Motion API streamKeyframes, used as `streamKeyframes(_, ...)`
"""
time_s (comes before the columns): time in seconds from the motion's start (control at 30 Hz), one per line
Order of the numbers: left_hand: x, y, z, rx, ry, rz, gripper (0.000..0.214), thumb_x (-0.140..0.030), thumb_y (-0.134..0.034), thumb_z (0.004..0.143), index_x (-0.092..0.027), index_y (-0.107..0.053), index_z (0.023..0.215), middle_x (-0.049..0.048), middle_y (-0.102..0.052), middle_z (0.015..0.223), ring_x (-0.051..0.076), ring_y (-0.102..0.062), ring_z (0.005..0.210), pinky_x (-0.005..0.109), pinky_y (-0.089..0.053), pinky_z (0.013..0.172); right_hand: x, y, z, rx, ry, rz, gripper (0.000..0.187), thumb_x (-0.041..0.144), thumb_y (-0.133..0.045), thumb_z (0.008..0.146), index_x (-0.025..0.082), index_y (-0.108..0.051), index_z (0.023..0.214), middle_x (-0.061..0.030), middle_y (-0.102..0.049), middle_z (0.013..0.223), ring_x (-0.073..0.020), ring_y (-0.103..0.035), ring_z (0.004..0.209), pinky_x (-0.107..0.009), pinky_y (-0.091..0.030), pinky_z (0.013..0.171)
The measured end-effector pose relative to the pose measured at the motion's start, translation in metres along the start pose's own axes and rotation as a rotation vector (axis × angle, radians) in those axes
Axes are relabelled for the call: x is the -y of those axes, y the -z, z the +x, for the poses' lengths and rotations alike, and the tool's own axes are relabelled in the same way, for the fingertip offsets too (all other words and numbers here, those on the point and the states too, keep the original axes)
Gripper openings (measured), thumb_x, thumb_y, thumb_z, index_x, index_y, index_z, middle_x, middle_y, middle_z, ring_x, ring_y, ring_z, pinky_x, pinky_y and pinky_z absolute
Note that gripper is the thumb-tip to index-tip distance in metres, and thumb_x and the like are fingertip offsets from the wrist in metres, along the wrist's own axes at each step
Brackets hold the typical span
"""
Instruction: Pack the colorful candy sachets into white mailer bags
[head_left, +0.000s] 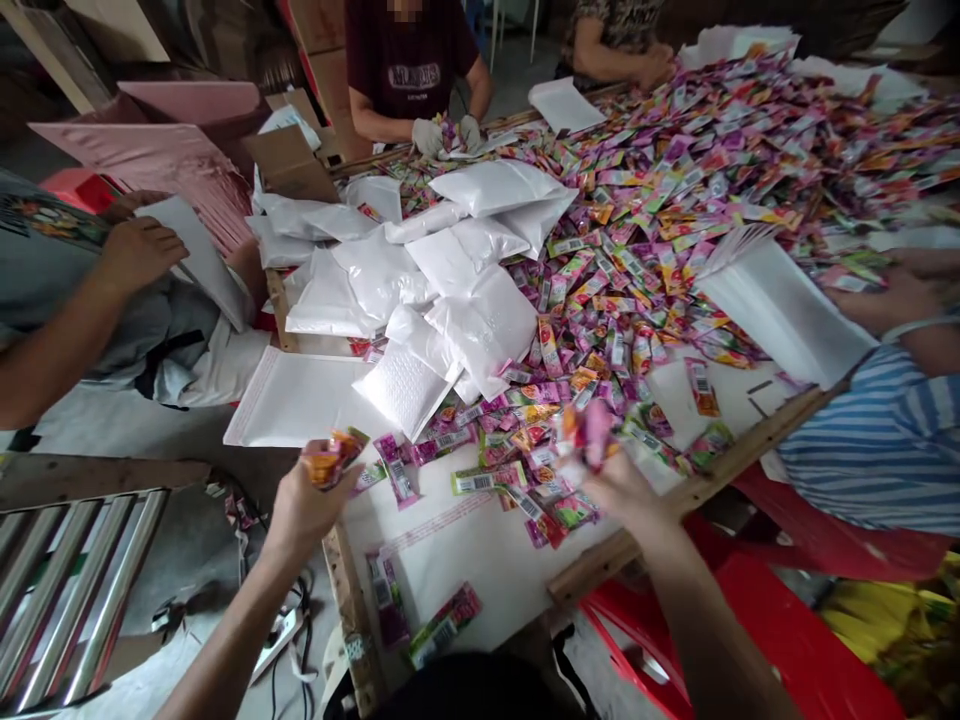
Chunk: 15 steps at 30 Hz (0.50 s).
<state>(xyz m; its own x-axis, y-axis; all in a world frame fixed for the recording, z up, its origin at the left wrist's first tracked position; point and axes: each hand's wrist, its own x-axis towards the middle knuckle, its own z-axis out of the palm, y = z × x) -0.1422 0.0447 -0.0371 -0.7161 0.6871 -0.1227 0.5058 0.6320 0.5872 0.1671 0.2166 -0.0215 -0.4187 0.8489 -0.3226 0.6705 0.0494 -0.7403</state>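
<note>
My left hand (pixel 313 500) is closed around a few small printed sachets (pixel 330 458), orange and purple, above the table's left edge. My right hand (pixel 619 485) also grips several sachets (pixel 589 435), smeared by motion, above the loose ones at the front. Between my hands, scattered sachets (pixel 487 478) in purple, green and orange lie on the white tabletop (pixel 457 550). Just beyond my left hand a flat white padded mailer (pixel 300 395) lies at the table edge. Behind it, filled white mailers (pixel 465 290) are heaped up.
A large sachet pile (pixel 750 160) covers the back right. A stack of white mailers (pixel 784 305) stands at the right, near a person in striped clothing (pixel 870 440). Other people work at the left and back. A wooden rim (pixel 705 480) borders the table; a roller conveyor (pixel 75 590) stands lower left.
</note>
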Motion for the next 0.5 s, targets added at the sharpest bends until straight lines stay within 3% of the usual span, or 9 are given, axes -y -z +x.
streamKeyframes(0.1, 0.008, -0.027, 0.003, 0.172, -0.098, 0.382, 0.034, -0.038, -0.054, 0.077, -0.019, -0.053, 0.105, 0.0078, -0.068, 0.083, 0.026, -0.064, 0.08, 0.03, -0.044, 0.065, 0.015, -0.05, 0.007, 0.166, 0.254, -0.213, 0.023, 0.023, -0.056, 0.077, 0.019, -0.056, 0.099, -0.0038, -0.065, 0.076, -0.0172, -0.059, 0.062, -0.027, -0.046, 0.057)
streamKeyframes(0.17, 0.005, -0.04, 0.002, 0.25, -0.165, 0.534, 0.023, -0.032, -0.045, 0.082, -0.019, -0.056, 0.097, 0.0099, -0.069, 0.083, 0.026, -0.065, 0.08, 0.03, -0.042, 0.064, 0.024, -0.077, 0.014, 0.19, 0.325, -0.468, 0.017, 0.011, -0.05, 0.076, 0.017, -0.059, 0.089, -0.0077, -0.066, 0.078, -0.0198, -0.061, 0.067, -0.029, -0.045, 0.059)
streamKeyframes(0.23, -0.001, -0.039, -0.001, 0.291, -0.183, 0.615, 0.019, -0.028, -0.041, 0.084, -0.019, -0.057, 0.089, 0.0094, -0.068, 0.08, 0.026, -0.065, 0.077, 0.03, -0.04, 0.062, 0.026, -0.088, 0.018, 0.21, 0.337, -0.637, 0.019, 0.005, -0.05, 0.071, 0.017, -0.059, 0.082, -0.009, -0.066, 0.076, -0.0221, -0.062, 0.068, -0.03, -0.043, 0.059)
streamKeyframes(0.3, -0.007, -0.025, -0.007, 0.315, -0.229, 0.643, 0.017, -0.025, -0.041, 0.083, -0.021, -0.058, 0.086, 0.0074, -0.067, 0.079, 0.024, -0.063, 0.077, 0.03, -0.04, 0.063, 0.022, -0.08, 0.017, 0.22, 0.349, -0.601, 0.017, 0.007, -0.051, 0.072, 0.018, -0.06, 0.081, -0.0074, -0.065, 0.077, -0.0214, -0.061, 0.068, -0.029, -0.043, 0.06)
streamKeyframes(0.43, -0.018, 0.006, -0.026, 0.264, -0.436, 0.739, 0.015, -0.017, -0.047, 0.075, -0.02, -0.059, 0.084, 0.0098, -0.062, 0.091, 0.027, -0.058, 0.088, 0.036, -0.041, 0.073, 0.012, -0.042, 0.01, 0.121, 0.428, -0.307, 0.012, 0.018, -0.05, 0.078, 0.02, -0.059, 0.086, -0.0066, -0.062, 0.09, -0.02, -0.058, 0.084, -0.029, -0.045, 0.071)
streamKeyframes(0.5, -0.022, 0.011, -0.031, 0.374, -0.501, 0.745, 0.017, -0.011, -0.046, 0.073, -0.017, -0.058, 0.083, 0.0099, -0.061, 0.088, 0.025, -0.057, 0.084, 0.036, -0.041, 0.073, 0.009, -0.033, 0.008, 0.119, 0.369, -0.251, 0.02, 0.017, -0.049, 0.078, 0.021, -0.056, 0.096, -0.0049, -0.062, 0.086, -0.0192, -0.059, 0.079, -0.027, -0.044, 0.066)
